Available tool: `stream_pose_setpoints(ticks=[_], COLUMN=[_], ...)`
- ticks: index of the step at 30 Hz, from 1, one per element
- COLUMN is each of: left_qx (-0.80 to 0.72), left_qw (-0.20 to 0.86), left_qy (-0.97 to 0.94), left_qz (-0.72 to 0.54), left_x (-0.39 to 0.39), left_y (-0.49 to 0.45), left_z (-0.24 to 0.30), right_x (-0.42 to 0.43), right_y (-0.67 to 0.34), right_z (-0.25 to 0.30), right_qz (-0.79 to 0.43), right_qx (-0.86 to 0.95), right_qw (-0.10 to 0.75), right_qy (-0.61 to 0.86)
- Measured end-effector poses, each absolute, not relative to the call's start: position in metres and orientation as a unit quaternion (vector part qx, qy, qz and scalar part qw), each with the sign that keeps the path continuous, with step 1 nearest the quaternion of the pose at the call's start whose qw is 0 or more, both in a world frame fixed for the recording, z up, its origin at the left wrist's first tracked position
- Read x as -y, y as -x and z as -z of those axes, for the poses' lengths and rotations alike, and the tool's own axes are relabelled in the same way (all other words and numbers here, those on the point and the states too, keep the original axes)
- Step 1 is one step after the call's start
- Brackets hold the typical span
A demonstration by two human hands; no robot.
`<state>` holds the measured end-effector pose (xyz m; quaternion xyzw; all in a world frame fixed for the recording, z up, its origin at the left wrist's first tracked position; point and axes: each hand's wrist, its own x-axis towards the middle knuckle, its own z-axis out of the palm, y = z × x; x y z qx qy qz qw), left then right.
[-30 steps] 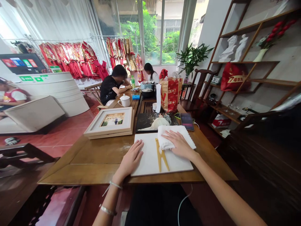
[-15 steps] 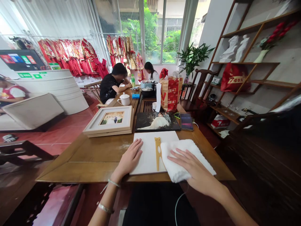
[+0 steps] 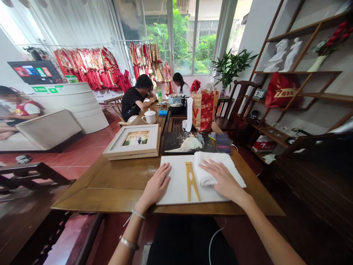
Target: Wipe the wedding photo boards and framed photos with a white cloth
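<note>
- The right hand (image 3: pixel 224 180) lies flat, fingers spread and unclenched, on a folded white terry towel (image 3: pixel 233 168). The towel rests on the far right part of a flat white rectangular board (image 3: pixel 176 186).
- The left hand (image 3: pixel 157 185) is also released. Its palm presses down on the board's left edge, gripping nothing.
- The board lies on the brown wooden surface (image 3: pixel 116 186), at its near edge just in front of the person.
- Wiping well here seems to call for even, flat pressure through the towel. The left palm should pin the board so it does not slide.
- A yellow forked wooden tool (image 3: pixel 191 181) lies loose on the board, just left of the towel. It is the likeliest thing to be knocked or dragged.
- Just beyond the board sit a dark glossy photo print (image 3: pixel 185 142) and a smartphone (image 3: pixel 223 142).
- To the left of those is a pale wooden picture frame (image 3: pixel 134 141).
- Farther along stand a white teapot (image 3: pixel 150 117) and a red paper bag (image 3: pixel 204 110).
- Two other people sit at the far end, well apart from the board.
</note>
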<state>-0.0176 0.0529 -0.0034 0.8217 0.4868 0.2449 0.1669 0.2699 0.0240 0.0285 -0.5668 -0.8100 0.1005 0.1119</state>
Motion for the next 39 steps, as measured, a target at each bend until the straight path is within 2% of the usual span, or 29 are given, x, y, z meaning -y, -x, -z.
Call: stream_pose_setpoints(ticks=[5,9,21,27,33,39], left_qx=[-0.486,-0.484,-0.488,-0.492,-0.495,-0.492], left_qw=[0.165,0.166,0.170,0.166,0.168,0.166], left_qy=[-0.823,-0.824,-0.826,-0.823,-0.821,-0.822], left_qz=[-0.245,-0.244,-0.225,-0.231,-0.229,-0.234], left_x=[-0.052,-0.053,-0.055,-0.055,-0.054,-0.054], left_y=[0.018,0.018,0.019,0.019,0.018,0.017], left_z=[0.004,0.004,0.004,0.005,0.004,0.005], right_x=[0.052,0.074,-0.051,-0.069,-0.024,0.061], right_y=[-0.275,-0.283,-0.268,-0.262,-0.255,-0.265], right_z=[-0.022,-0.025,-0.033,-0.030,-0.029,-0.022], right_qz=[-0.095,-0.123,-0.135,-0.113,-0.096,-0.115], right_qx=[0.839,0.846,0.791,0.760,0.756,0.814], right_qw=[0.108,0.102,0.126,0.151,0.139,0.123], right_qy=[0.524,0.509,0.583,0.622,0.632,0.556])
